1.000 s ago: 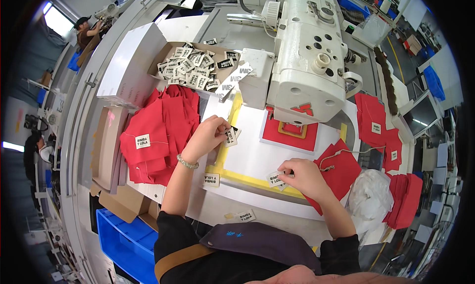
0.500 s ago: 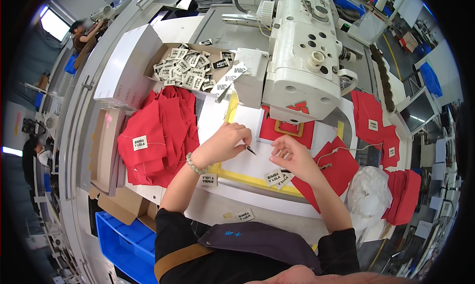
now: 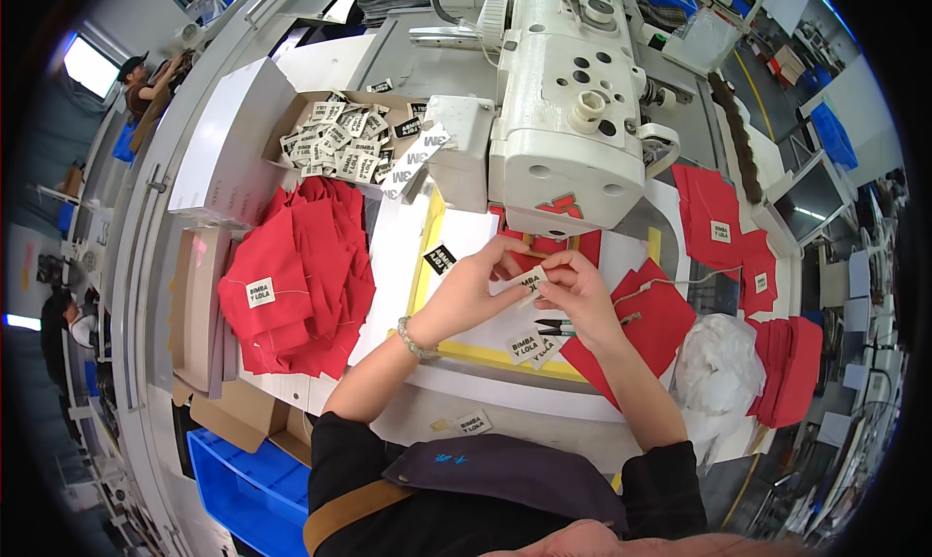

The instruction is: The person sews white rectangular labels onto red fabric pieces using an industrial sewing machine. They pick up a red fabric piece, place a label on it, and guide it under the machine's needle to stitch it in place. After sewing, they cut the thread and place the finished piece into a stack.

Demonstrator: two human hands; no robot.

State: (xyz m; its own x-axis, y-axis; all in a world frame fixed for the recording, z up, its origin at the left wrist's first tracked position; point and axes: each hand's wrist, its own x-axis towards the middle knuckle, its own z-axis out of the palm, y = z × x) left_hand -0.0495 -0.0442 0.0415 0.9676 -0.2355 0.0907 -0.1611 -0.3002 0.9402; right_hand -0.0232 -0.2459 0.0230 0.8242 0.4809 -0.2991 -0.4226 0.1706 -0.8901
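Pinching the label (image 3: 531, 281) in both left hand (image 3: 468, 291) and right hand (image 3: 582, 300), before the sewing machine (image 3: 573, 164), probably works best with light fingertips on its edges, keeping it flat.

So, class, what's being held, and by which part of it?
A cream label: the left hand holds its left side, the right hand its right side.

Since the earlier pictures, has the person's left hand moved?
Yes: judged against the sewing machine, the left hand has moved to the right.
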